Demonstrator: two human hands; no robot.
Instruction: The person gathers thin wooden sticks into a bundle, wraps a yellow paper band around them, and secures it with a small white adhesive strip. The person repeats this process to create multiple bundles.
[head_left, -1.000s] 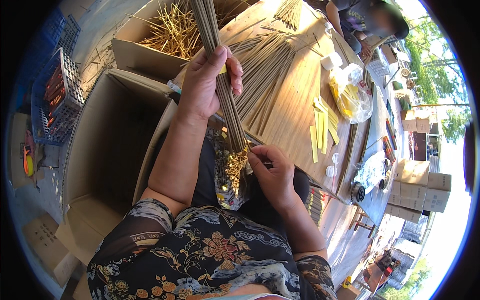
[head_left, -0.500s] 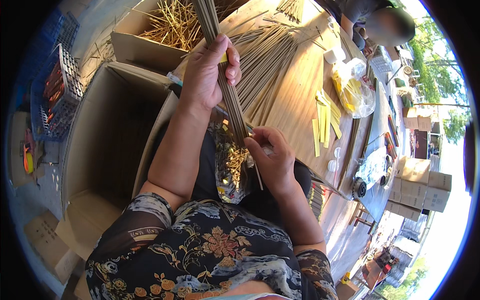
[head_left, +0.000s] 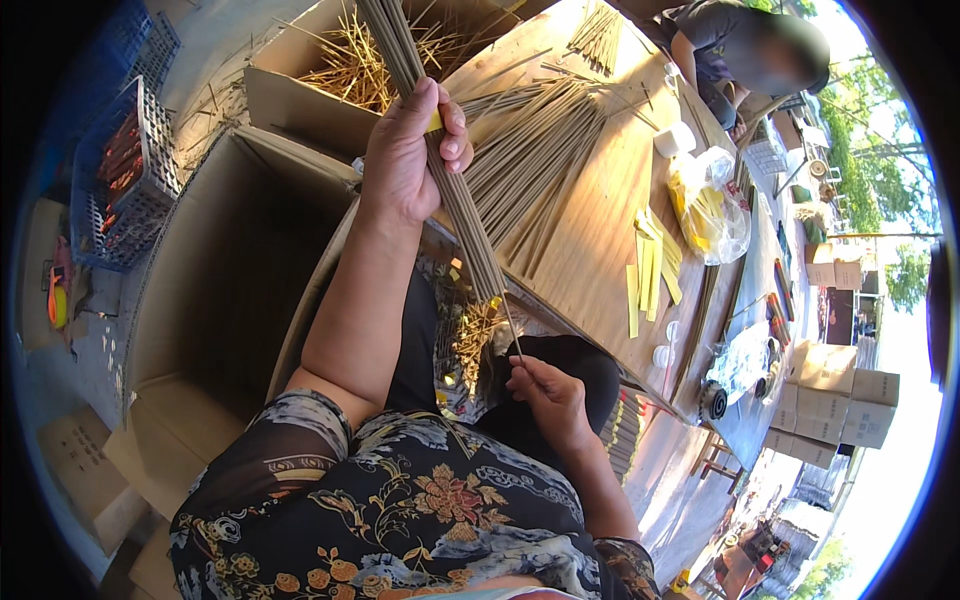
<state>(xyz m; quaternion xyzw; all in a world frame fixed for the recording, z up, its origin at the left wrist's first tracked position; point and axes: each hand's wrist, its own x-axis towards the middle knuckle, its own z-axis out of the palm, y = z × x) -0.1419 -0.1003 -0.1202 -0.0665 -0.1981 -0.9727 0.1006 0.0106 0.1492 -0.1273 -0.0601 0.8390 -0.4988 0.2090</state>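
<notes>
My left hand is closed round a slanting bundle of thin brown incense sticks. A yellow paper band circles the bundle under my fingers. One incense stick juts out beyond the bundle's lower end. The fingers of my right hand pinch the tip of that stick, above my lap and apart from the bundle. Below the bundle's end lies a heap of short yellowish stick pieces between my knees.
Loose incense sticks fan over the wooden table, near yellow paper strips and a plastic bag. An open cardboard box stands at my left; another box holds thin sticks. A person sits beyond the table.
My right hand has moved down from the bundle's lower end, drawing one stick further out. My left hand still grips the bundle, and the view has shifted slightly.
</notes>
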